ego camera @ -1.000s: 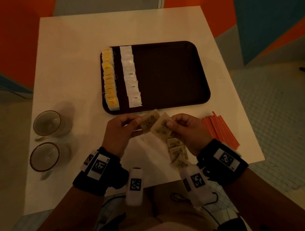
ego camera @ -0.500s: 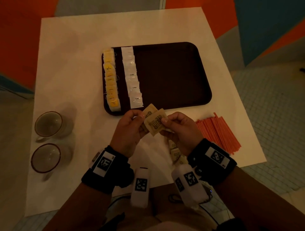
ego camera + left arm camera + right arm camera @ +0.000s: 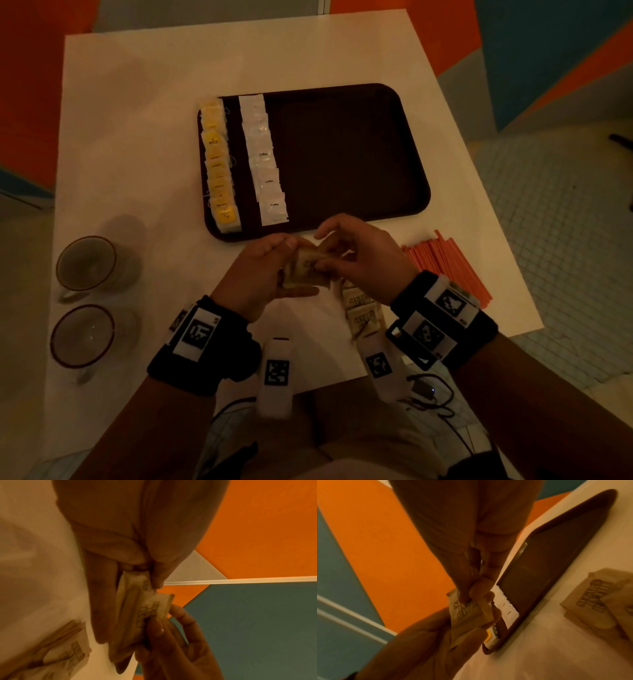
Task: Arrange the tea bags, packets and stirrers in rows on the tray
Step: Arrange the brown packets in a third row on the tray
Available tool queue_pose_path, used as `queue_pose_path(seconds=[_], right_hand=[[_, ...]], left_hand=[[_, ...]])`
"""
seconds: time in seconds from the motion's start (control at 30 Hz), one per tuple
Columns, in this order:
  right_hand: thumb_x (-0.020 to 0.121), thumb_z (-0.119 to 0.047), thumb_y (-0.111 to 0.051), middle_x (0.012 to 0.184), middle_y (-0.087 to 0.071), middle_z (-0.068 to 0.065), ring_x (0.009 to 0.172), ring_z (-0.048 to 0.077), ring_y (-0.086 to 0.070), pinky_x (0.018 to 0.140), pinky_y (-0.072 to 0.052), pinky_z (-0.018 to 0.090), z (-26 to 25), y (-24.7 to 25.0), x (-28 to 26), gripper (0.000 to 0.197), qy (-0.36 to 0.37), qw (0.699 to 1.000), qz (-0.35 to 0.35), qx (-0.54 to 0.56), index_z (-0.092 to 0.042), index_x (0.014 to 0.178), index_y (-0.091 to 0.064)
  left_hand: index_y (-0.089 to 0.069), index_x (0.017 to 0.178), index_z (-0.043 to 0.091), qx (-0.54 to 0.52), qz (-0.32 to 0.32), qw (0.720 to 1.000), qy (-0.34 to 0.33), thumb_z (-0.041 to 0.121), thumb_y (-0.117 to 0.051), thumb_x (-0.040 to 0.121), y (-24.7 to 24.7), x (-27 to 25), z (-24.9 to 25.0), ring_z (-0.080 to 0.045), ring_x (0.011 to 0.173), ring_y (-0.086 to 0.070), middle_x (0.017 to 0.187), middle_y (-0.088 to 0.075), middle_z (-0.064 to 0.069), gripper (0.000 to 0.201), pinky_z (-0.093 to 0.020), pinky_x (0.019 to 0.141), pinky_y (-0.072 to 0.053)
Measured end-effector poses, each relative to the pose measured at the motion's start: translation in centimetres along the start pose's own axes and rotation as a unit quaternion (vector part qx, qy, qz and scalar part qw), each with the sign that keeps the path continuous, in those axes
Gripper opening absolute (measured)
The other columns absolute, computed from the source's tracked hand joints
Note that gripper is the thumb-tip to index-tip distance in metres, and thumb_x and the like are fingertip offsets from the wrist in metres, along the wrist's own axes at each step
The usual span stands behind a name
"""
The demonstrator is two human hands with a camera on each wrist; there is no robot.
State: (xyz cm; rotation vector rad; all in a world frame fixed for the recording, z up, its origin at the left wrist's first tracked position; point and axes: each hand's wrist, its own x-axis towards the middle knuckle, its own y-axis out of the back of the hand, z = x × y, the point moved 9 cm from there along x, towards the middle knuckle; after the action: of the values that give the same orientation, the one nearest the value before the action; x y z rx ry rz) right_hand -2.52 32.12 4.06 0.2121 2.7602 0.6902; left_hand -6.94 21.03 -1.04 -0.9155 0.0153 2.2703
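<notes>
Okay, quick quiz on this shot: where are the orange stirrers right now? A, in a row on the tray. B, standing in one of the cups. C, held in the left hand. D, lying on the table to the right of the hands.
D: the orange stirrers lie in a bundle on the white table, off the tray and beside the right hand.

fingers (image 3: 471,588) pinching brown packets (image 3: 465,614), tray (image 3: 556,555)

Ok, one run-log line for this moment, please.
stage: gathering brown packets | left hand: holds stack | right hand: pinches packet | tray: two rows placed | stirrers: on table
</notes>
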Motion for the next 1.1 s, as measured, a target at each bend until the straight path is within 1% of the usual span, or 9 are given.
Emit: queue_pose_path(seconds=[0.17, 0.37, 0.47, 0.53, 0.6, 0.67, 0.8, 0.97, 1.1], right_hand=[[0.081, -0.014, -0.065, 0.109, -0.052, -0.001, 0.098, 0.013, -0.049, 0.074, -0.040, 0.015, -0.2, -1.0, 0.5, 0.029, 0.043, 0.995, 0.009, -0.092, -0.023, 0.109, -0.064], [0.080, -0.016, -0.066, 0.105, -0.057, -0.004, 0.093, 0.012, -0.053, 0.076, -0.043, 0.019, -0.4, -1.0, 0.4, 0.038, 0.034, 0.999, -0.007, -0.040, -0.024, 0.116, -0.057], [0.076, -0.018, -0.070, 0.107, -0.055, -0.006, 0.093, 0.009, -0.053, 0.079, -0.048, 0.018, 1.4, 0.0, -0.7, 0.049, -0.014, 0.999, -0.040, -0.021, -0.028, 0.120, -0.052], [0.079, -0.018, -0.068, 0.101, -0.057, -0.010, 0.088, 0.001, -0.054, 0.074, -0.048, 0.011, 3.8, 1.6, -1.9, 0.039, -0.050, 0.998, -0.033, -0.028, -0.027, 0.114, -0.055], [0.081, -0.021, -0.066, 0.095, -0.054, -0.012, 0.083, 0.001, -0.051, 0.071, -0.045, 0.013, 6.8, 1.9, -3.3, 0.027, -0.089, 0.987, -0.050, -0.123, -0.026, 0.107, -0.058], [0.082, -0.025, -0.065, 0.099, -0.047, -0.010, 0.088, 0.008, -0.046, 0.079, -0.042, 0.023, 9.6, 0.1, -4.8, 0.029, -0.122, 0.961, -0.110, -0.220, -0.024, 0.109, -0.057], [0.078, -0.039, -0.064, 0.136, -0.033, 0.003, 0.118, 0.022, -0.037, 0.100, -0.039, 0.036, 12.4, -4.0, -6.7, 0.062, -0.129, 0.910, -0.193, -0.342, -0.022, 0.132, -0.037], [0.083, -0.033, -0.059, 0.139, -0.028, 0.005, 0.120, 0.025, -0.033, 0.099, -0.039, 0.037, 12.6, -4.2, -5.8, 0.052, -0.129, 0.910, -0.170, -0.355, -0.022, 0.129, -0.037], [0.081, -0.030, -0.062, 0.138, -0.034, 0.002, 0.120, 0.024, -0.034, 0.099, -0.038, 0.038, 12.4, -4.6, -4.8, 0.061, -0.117, 0.912, -0.174, -0.353, -0.024, 0.133, -0.031]], left_hand=[[-0.055, 0.120, 0.011, -0.064, -0.053, 0.996, 0.044, 0.044, -0.030, 0.095, -1.2, 0.2, -0.7, -0.031, 0.094, -0.068, 0.111, -0.067, -0.016, 0.048, -0.036, 0.067, -0.058], [-0.059, 0.112, 0.021, -0.081, -0.108, 0.990, 0.043, 0.017, -0.047, 0.090, -2.9, 0.0, -1.6, -0.013, 0.070, -0.066, 0.083, -0.070, 0.000, 0.025, -0.029, 0.072, -0.051], [-0.058, 0.114, 0.015, -0.135, -0.105, 0.984, 0.058, 0.011, -0.045, 0.092, -3.1, 0.3, -2.7, -0.019, 0.079, -0.069, 0.080, -0.071, -0.001, 0.026, -0.038, 0.081, -0.055], [-0.060, 0.107, 0.012, -0.142, -0.078, 0.985, 0.054, 0.008, -0.045, 0.093, -2.2, 0.4, -3.4, -0.025, 0.082, -0.069, 0.075, -0.067, -0.003, 0.021, -0.043, 0.082, -0.056], [-0.060, 0.103, 0.012, -0.125, -0.046, 0.990, 0.050, 0.007, -0.044, 0.093, -0.9, 0.6, -4.3, -0.024, 0.076, -0.069, 0.075, -0.062, -0.005, 0.019, -0.040, 0.076, -0.058], [-0.059, 0.102, 0.014, -0.100, -0.031, 0.993, 0.051, 0.007, -0.043, 0.094, -0.2, 0.6, -5.1, -0.018, 0.069, -0.064, 0.077, -0.057, -0.005, 0.020, -0.033, 0.069, -0.058], [-0.060, 0.105, 0.015, -0.056, -0.043, 0.995, 0.068, 0.013, -0.042, 0.095, -0.3, 0.6, -6.4, -0.013, 0.064, -0.055, 0.080, -0.059, -0.004, 0.021, -0.026, 0.061, -0.048], [-0.060, 0.096, 0.012, -0.089, -0.063, 0.989, 0.096, 0.033, -0.038, 0.096, -1.3, 0.7, -7.3, -0.021, 0.074, -0.063, 0.077, -0.061, -0.006, 0.031, -0.034, 0.071, -0.053], [-0.062, 0.098, 0.015, -0.110, -0.080, 0.984, 0.116, 0.045, -0.038, 0.090, -1.9, 0.9, -7.6, -0.020, 0.074, -0.061, 0.081, -0.063, -0.007, 0.039, -0.035, 0.073, -0.051]])
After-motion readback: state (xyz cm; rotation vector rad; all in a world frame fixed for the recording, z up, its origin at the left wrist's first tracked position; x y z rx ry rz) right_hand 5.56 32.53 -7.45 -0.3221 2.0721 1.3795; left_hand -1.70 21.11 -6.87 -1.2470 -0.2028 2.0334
